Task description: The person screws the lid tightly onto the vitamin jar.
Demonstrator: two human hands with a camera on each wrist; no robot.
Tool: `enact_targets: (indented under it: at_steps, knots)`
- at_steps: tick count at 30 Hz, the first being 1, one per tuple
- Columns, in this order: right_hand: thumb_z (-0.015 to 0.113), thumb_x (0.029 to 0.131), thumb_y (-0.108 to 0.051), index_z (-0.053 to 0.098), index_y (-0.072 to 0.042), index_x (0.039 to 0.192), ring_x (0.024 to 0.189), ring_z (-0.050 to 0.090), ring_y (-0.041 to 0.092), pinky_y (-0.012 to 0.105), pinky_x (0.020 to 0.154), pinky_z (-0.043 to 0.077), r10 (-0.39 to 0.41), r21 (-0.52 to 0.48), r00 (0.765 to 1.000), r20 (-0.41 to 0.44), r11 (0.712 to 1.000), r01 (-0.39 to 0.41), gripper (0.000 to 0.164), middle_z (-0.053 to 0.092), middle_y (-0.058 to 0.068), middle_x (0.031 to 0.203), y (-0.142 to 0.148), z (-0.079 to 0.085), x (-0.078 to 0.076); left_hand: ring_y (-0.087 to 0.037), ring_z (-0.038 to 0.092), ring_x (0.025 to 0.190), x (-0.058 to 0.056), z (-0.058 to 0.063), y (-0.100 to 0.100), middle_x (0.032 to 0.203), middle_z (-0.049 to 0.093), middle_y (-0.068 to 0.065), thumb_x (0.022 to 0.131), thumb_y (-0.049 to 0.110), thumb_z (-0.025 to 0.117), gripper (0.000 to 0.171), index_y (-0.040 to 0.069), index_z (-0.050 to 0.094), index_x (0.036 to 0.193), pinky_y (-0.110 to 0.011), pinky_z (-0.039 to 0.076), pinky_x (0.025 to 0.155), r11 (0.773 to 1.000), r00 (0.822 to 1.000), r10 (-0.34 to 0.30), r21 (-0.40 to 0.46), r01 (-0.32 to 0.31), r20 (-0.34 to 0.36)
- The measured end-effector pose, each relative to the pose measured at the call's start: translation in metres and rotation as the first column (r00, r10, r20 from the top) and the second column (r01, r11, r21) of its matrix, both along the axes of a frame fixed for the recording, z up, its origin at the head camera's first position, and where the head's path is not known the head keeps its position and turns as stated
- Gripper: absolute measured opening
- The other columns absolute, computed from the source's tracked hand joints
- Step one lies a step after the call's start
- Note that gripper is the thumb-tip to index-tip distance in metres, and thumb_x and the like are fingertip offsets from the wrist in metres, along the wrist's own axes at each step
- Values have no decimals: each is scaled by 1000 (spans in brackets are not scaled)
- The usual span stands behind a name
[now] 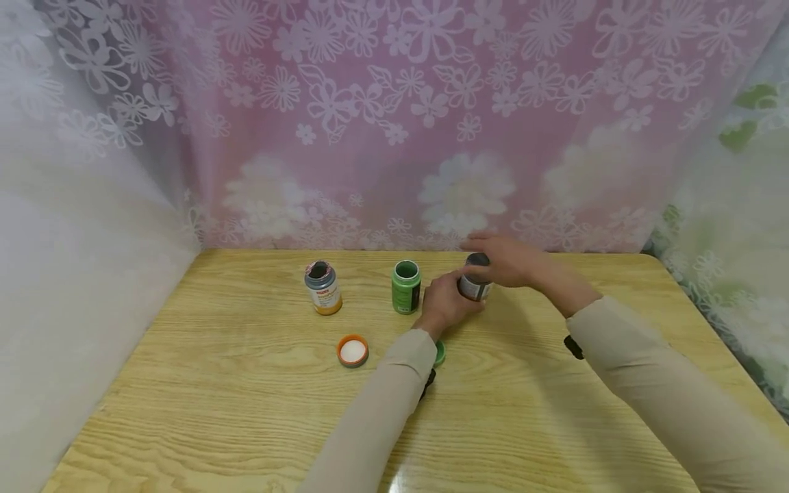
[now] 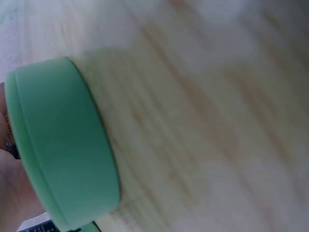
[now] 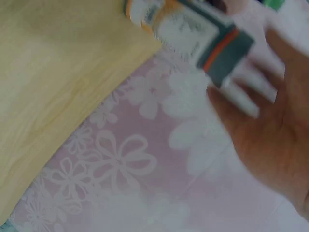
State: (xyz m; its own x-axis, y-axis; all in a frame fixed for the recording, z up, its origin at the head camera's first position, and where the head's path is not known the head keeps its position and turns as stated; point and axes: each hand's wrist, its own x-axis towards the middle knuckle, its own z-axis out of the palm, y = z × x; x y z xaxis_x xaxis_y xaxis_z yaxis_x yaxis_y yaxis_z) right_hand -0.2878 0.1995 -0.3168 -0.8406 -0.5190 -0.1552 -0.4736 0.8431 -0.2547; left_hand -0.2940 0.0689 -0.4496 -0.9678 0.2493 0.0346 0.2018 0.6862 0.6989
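Left arm reaches forward across the tabletop [image 1: 216, 383], its pale sleeve [image 1: 382, 404] slanting up and to the right; left hand [image 1: 451, 301] low, fingers curled round the body of a capped bottle [image 1: 473, 290] near the far edge, right of the other containers. Right arm comes in from the lower right, sleeve [image 1: 653, 383] creased, forearm angled inward; right hand [image 1: 508, 260] held high beside the dark cap [image 1: 477, 259]. Its fingers are spread and loosely extended, blurred in the right wrist view; cannot tell whether any touches the cap.

Capped bottle: cylindrical, smooth-looking, white printed label, orange band just below the cap. Whether its base meets the wood is hidden.

Just left of the left hand, a glossy green bottle [image 1: 405, 291] stands upright, mouth uncovered. Farther left, a grey bottle [image 1: 324, 291] with white label and yellow-orange base, also uncapped, ragged seal scraps round the rim.

Nearer the person: an orange-rimmed lid [image 1: 353, 352], upturned, white disc inside. A round green lid [image 1: 440, 352] lies partly behind the left wrist; side wall smooth and matte close up.

Tabletop pale yellow, streaked wood grain. Behind, pink cloth [image 1: 370, 137] printed with white flowers.
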Motion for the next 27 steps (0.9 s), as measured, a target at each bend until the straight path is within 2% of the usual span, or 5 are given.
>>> enact_targets:
  at_steps: [1,3,6,14,27]
  knots:
    - [61,96,-26,50,-1,137,123,45,41,54,94,41,72,-10,997,15,997,-72,50,43,25,139,4,2,-1,-14,61,90,0,0,0,106,65,2,78,40,79,56,15,59,125,-30,50,79,1000,1000,-2,-4,2,1]
    - [66,92,-15,53,-2,134,119,48,40,51,91,43,183,-20,983,33,983,-182,46,47,23,136,8,6,-4,-13,61,88,0,0,0,104,64,3,78,40,78,55,15,60,124,-30,50,77,1000,1000,-2,-14,2,-1]
    - [68,89,-6,57,-1,128,109,55,35,46,85,47,224,-24,972,62,974,-223,40,54,20,128,9,10,-5,-12,61,86,-1,0,1,102,64,3,78,40,78,52,14,61,120,-30,50,77,1000,1000,-2,-20,2,-14]
    - [69,89,-9,57,-1,129,109,57,32,45,86,48,185,22,983,23,982,-185,43,57,18,126,5,7,-2,-12,61,86,1,0,2,100,65,3,78,41,78,50,13,63,117,-29,50,78,998,998,7,-57,-10,-57]
    - [70,88,-10,59,0,128,106,58,33,45,83,49,107,-37,994,-34,993,-109,42,58,18,124,2,-3,3,-13,62,87,2,1,2,100,66,3,77,41,79,51,14,63,117,-30,50,79,998,998,17,-60,-20,-55]
